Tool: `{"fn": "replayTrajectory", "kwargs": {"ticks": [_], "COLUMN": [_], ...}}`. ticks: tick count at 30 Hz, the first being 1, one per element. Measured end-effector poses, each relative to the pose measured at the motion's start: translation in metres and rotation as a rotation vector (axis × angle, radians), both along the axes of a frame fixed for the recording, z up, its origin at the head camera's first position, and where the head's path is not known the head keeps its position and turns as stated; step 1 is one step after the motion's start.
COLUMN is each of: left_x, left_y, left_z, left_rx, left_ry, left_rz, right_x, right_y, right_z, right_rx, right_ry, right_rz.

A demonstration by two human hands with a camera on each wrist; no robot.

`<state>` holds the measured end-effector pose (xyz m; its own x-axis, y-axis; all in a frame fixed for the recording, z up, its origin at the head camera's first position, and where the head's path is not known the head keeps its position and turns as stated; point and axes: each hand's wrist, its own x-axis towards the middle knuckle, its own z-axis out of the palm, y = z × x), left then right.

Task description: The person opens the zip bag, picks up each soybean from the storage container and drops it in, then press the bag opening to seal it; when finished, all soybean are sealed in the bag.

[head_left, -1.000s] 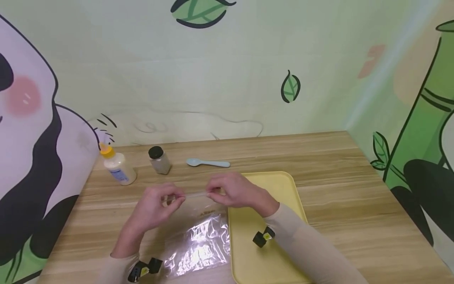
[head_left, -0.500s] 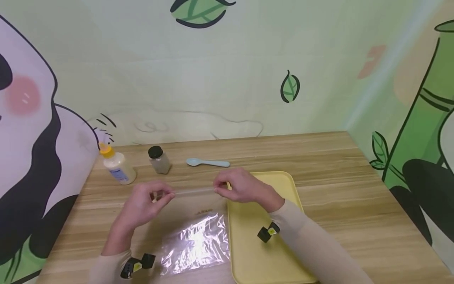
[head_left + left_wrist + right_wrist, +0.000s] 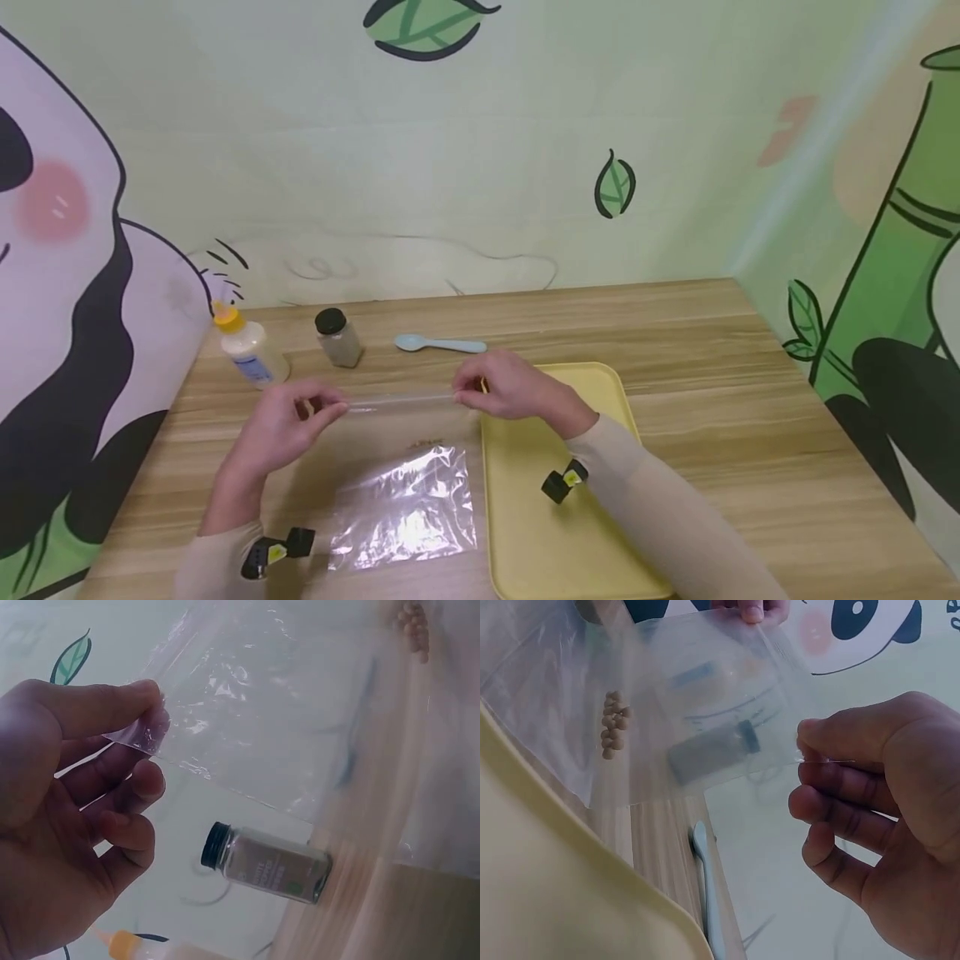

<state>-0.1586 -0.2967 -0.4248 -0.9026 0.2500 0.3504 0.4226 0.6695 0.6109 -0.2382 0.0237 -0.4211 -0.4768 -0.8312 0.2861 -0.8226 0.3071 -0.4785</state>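
Note:
A clear plastic bag (image 3: 408, 500) is stretched between both hands, its top edge pulled straight. My left hand (image 3: 285, 425) pinches the top left corner between thumb and index finger; the left wrist view shows that hand (image 3: 82, 780) with its other fingers bent. At the opposite top corner, my right hand (image 3: 513, 387) pinches the plastic with thumb and forefinger. Small round brown balls (image 3: 613, 726) show through the film in a little cluster and seem to lie inside the bag. The bag's lower part is wrinkled and glossy, close over the wooden table.
Right of the bag is a yellow tray (image 3: 558, 542), beneath the right forearm. Behind the hands stand a yellow-capped white bottle (image 3: 255, 354) and a black-lidded seasoning jar (image 3: 341, 343). A light blue spoon (image 3: 441, 343) lies further right on the wooden table (image 3: 720, 400).
My left hand has moved left and the right hand slightly right and away, so more of the bag's top edge shows between them. The brown balls have shifted a little left with the bag.

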Motion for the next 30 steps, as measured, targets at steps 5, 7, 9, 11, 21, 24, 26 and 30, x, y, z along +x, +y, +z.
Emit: {"fn": "replayTrajectory", "kwargs": {"ticks": [5,7,9,11,21,24,26,30], "left_x": [-0.002,-0.003,-0.004,-0.006,-0.023,-0.032,-0.039,-0.051], "left_y": [-0.009,-0.012,-0.015,-0.015,-0.019,-0.019,-0.017,-0.015], "left_z": [-0.002,-0.002,-0.002,-0.004,-0.009,-0.012,-0.016,-0.026], "left_rx": [-0.012,-0.014,-0.012,-0.011,-0.104,-0.121,-0.113,-0.114], "left_ry": [-0.06,-0.054,-0.051,-0.065,-0.093,-0.122,-0.135,-0.172], "left_rz": [0.073,0.093,0.113,0.116,0.064,0.055,0.052,0.09], "right_x": [-0.006,-0.009,-0.011,-0.013,-0.023,-0.026,-0.029,-0.035], "right_y": [-0.005,-0.007,-0.007,-0.006,-0.009,-0.009,-0.009,-0.009], "right_z": [0.002,0.004,0.004,0.005,-0.001,-0.005,-0.007,-0.013], "right_rx": [0.037,0.04,0.046,0.062,0.168,0.194,0.218,0.25], "right_ry": [-0.04,-0.046,-0.055,-0.067,-0.103,-0.135,-0.159,-0.168], "right_rz": [-0.022,-0.017,-0.017,-0.026,-0.051,-0.082,-0.113,-0.17]}}
